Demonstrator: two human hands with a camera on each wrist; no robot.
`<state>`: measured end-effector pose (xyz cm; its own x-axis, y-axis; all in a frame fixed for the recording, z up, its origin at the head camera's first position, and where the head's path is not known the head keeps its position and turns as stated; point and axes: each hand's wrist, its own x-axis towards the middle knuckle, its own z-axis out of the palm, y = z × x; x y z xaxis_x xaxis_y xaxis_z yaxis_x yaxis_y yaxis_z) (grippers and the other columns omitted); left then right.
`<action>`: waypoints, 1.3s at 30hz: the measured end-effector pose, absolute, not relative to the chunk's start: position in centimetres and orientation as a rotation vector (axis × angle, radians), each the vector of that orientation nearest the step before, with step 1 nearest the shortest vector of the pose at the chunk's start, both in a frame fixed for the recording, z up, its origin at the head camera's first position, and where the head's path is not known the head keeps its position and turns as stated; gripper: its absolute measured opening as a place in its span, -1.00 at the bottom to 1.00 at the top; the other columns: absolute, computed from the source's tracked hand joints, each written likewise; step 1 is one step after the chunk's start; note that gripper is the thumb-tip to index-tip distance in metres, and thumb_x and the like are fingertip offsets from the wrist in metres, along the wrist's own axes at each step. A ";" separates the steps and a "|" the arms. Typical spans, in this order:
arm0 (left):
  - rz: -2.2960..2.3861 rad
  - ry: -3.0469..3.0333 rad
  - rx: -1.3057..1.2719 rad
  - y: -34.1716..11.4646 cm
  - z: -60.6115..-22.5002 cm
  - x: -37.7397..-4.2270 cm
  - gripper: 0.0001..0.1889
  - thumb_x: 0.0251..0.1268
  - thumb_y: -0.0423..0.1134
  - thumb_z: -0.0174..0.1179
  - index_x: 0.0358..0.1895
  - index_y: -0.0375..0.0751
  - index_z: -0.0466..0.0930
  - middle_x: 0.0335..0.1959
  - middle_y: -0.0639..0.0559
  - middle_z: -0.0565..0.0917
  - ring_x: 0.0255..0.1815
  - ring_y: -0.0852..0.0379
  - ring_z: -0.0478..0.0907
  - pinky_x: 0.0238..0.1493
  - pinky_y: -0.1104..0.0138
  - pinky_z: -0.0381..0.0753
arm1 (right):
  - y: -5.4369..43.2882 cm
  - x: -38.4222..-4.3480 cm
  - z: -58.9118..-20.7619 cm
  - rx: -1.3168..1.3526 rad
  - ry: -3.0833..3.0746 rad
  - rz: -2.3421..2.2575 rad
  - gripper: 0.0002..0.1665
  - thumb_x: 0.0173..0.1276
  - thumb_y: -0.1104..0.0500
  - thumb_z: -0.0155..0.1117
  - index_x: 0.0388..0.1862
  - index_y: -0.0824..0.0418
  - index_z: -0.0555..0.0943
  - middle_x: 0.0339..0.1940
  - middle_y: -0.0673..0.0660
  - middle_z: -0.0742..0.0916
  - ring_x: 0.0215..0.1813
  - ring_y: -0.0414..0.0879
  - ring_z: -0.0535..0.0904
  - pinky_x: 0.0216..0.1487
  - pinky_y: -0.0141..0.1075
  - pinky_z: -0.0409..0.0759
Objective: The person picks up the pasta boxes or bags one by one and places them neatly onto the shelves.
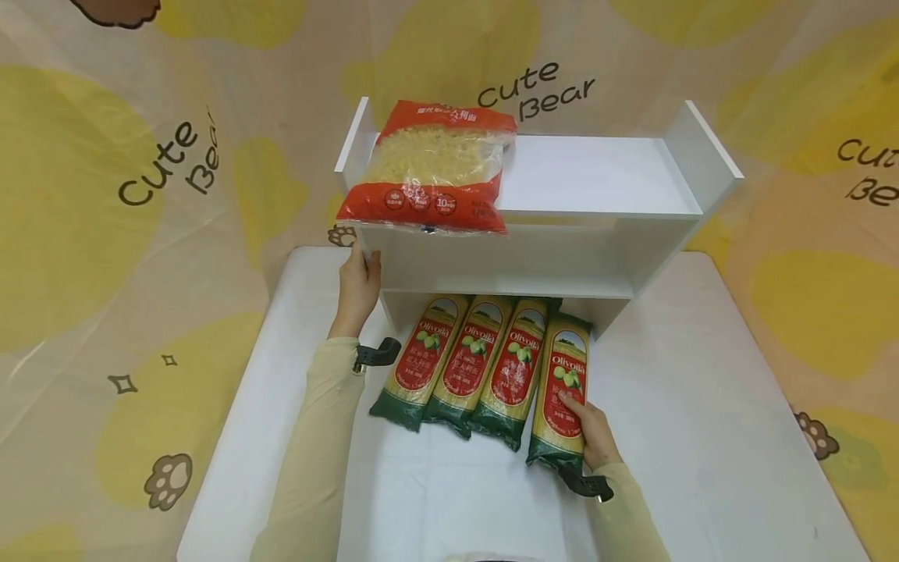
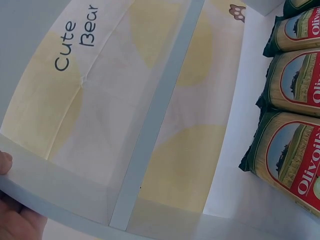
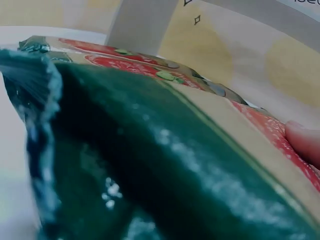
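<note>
My left hand [image 1: 358,285] grips the edge of the left side panel of a white shelf unit [image 1: 506,261]. In the left wrist view the thumb and fingers [image 2: 20,220] lie on opposite sides of that panel. With my right hand [image 1: 597,433] I hold the rightmost spaghetti pack [image 1: 564,382], thumb on its red label. Its green end [image 3: 165,150] fills much of the right wrist view. Several like spaghetti packs [image 1: 428,347] lie side by side to its left, their far ends under the lower shelf board.
On the top board, at its left end, rests a red bag of short pasta [image 1: 435,168], overhanging the front edge. The shelf unit stands on a white table [image 1: 730,437]. Behind hangs a yellow-patterned cloth [image 1: 232,47] with bear lettering.
</note>
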<state>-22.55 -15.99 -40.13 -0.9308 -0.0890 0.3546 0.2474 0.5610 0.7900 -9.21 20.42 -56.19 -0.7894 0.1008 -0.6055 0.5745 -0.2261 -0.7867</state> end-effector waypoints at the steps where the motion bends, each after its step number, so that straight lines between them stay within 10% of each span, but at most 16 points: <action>1: -1.316 -2.444 -0.126 -16.0 -40.1 -22.6 -0.59 0.49 -0.35 -0.14 0.33 -0.36 0.18 0.24 -0.38 0.40 0.20 -0.28 0.40 0.13 -0.07 0.42 | 20.4 -9.2 -56.2 0.795 1.715 -2.085 -0.31 0.29 -0.09 0.26 0.16 0.36 0.29 -0.36 -0.04 0.66 -0.32 -0.19 0.63 -0.24 -0.31 0.61; 39: -1.302 -2.426 -0.141 -16.2 -40.3 -22.6 -0.63 0.46 -0.39 -0.12 0.27 -0.40 0.23 0.14 -0.44 0.46 0.12 -0.29 0.46 0.06 -0.09 0.47 | 20.4 -7.4 -56.3 0.677 1.904 -2.093 -0.41 0.36 0.05 0.21 0.13 0.48 0.35 -0.43 -0.04 0.68 -0.40 -0.22 0.63 -0.36 -0.36 0.61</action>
<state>-22.57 -16.20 -40.29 -0.9218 -0.0909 0.3768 0.2638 0.5650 0.7818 -7.39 20.38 -56.34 -0.8663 0.1344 -0.4811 0.4663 -0.1279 -0.8753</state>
